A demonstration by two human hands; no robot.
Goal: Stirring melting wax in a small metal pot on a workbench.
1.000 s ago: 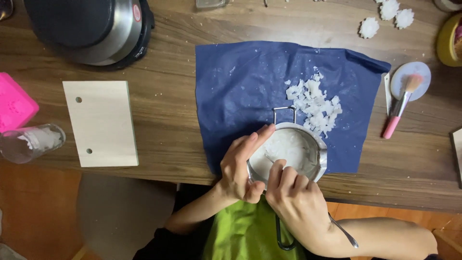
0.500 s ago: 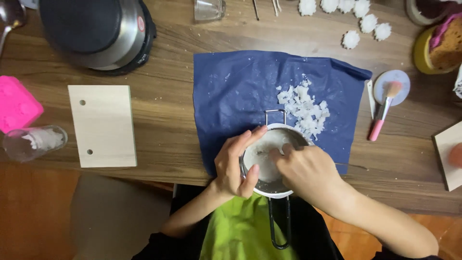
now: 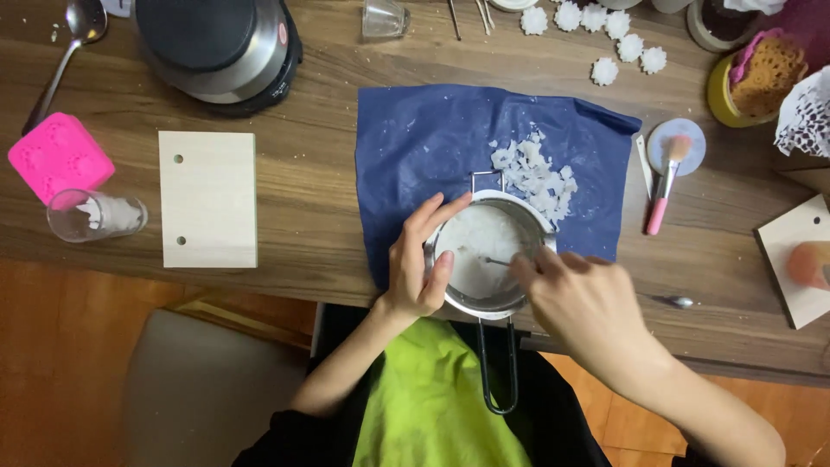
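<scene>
both hands work at a small metal saucepan [image 3: 484,298] at the near table edge, about 6 o'clock in the view. left hand [image 3: 418,264] curls around the pan's 9 o'clock rim, fingers half closed on the wall, thumb over the lip. right hand [image 3: 588,298] sits at the pan's 3 o'clock, fingers pinched shut on a thin metal utensil [image 3: 497,260] whose tip lies in the white wax inside; its far end shows at [image 3: 683,302].

largest to smallest: the wooden table [image 3: 303,207]; a blue sheet [image 3: 424,147] under the pan; a dark round appliance [image 3: 220,47] at 11 o'clock; a pale wooden board [image 3: 208,199] at 9 o'clock; white flakes [image 3: 532,173] just past the pan at 12 o'clock; a pink mould [image 3: 59,158]; a clear glass [image 3: 93,215]; a pink-handled brush [image 3: 664,186] at 2 o'clock.
</scene>
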